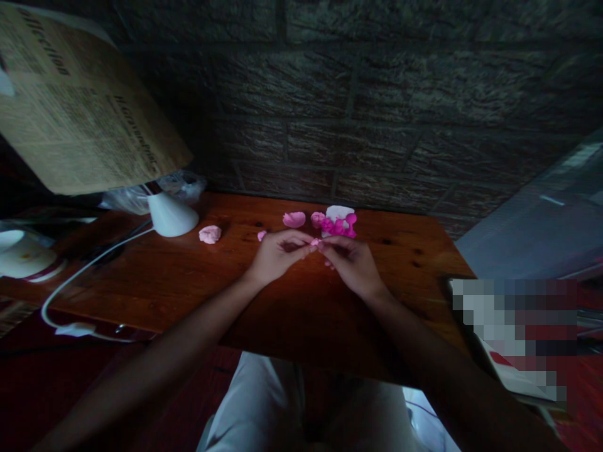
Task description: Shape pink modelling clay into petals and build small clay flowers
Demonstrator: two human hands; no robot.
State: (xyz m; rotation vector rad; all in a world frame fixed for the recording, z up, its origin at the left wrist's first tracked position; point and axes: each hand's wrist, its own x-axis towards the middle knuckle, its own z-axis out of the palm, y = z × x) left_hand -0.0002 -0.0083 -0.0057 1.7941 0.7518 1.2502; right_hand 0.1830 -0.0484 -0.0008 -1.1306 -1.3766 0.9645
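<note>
Between the fingertips of both hands is a small pink piece of modelling clay (315,242), held just above the table. My left hand (279,254) pinches it from the left, and my right hand (351,260) pinches it from the right. Just beyond the hands lie a flattened pink clay piece (294,219), a small pink lump (317,219), and bright magenta knobbly shapes (340,227) in front of a white piece (340,211). A little pink bit (262,235) sits beside my left hand. Farther left rests a larger pale pink clay lump (210,234).
On the left of the wooden table (188,282) stands a lamp with a white base (172,215) and a newspaper-print shade (89,107). Its white cord (70,284) hangs over the front edge. A white cup (26,254) is at far left. A brick wall (292,88) rises behind.
</note>
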